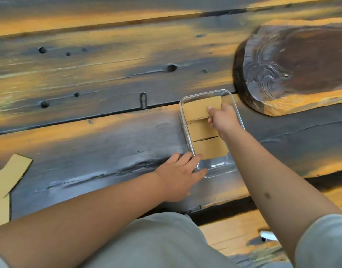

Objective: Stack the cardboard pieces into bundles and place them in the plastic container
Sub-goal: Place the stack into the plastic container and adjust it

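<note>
Dark charred plank table [112,78] w/ orange-yellow streaks, knot holes, seams btwn planks; dark round wood slab [293,62] at right edge; lighter wood floor [233,235] below

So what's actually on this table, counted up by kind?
Cardboard bundles in the container: 3 (far, middle, near)
Loose cardboard pieces at the left edge: 2 (upper, lower)
Clear plastic container: 1
Dark wooden slab: 1
Total: 7
</note>
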### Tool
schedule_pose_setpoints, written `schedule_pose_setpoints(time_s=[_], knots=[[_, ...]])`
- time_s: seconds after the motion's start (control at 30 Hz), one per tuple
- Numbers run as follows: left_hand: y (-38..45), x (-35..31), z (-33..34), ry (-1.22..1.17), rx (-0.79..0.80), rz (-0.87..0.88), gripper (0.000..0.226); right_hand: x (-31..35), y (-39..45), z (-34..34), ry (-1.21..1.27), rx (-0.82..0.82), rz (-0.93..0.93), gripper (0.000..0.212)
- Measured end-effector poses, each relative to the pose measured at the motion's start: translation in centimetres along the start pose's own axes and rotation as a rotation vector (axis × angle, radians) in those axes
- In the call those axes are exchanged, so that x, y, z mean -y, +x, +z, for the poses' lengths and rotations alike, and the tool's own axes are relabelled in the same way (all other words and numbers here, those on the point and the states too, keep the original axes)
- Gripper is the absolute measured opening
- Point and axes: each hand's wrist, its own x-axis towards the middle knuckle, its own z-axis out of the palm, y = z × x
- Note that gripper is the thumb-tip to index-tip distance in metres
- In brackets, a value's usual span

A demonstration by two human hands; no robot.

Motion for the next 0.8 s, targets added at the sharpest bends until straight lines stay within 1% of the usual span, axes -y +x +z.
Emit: schedule_pose_setpoints(time_s=[0.07,0.17,0.27,0.37,0.43,0.57,0.67,0.8], knots=[[0.0,0.1,0.0,-0.01,0.01,-0.005,0.079,-0.3,0.3,0.3,-0.05,-0.031,-0.004,0.021],[0.1,0.2,0.0,-0.017,0.015,-0.009,0.078,-0.8,0.6,0.5,-0.325,-0.126,-0.095,0.045],[0.2,0.3,0.0,-0.013,0.034,0.003,0.077,-0.9,0.7,1.1,-0.567,-0.2,-0.168,0.05],[0.2,0.4,0.0,-0.016,0.037,0.002,0.078,-1.1,0.6,1.3,-0.702,-0.257,-0.204,0.053],[0.2,0.4,0.0,-0.02,0.042,0.002,0.079,-1.4,0.4,1.3,-0.715,-0.266,-0.243,0.057],[0.1,0.5,-0.1,-0.021,0.045,0.006,0.082,-2.3,-0.9,1.0,-0.627,-0.229,-0.302,0.07],[0.0,0.5,0.0,-0.019,0.041,0.008,0.083,-3.3,-1.7,0.3,-0.698,-0.133,-0.363,0.082],[0.1,0.5,0.1,-0.027,0.044,0.01,0.082,-3.7,-1.4,0.3,-0.734,-0.096,-0.357,0.089]])
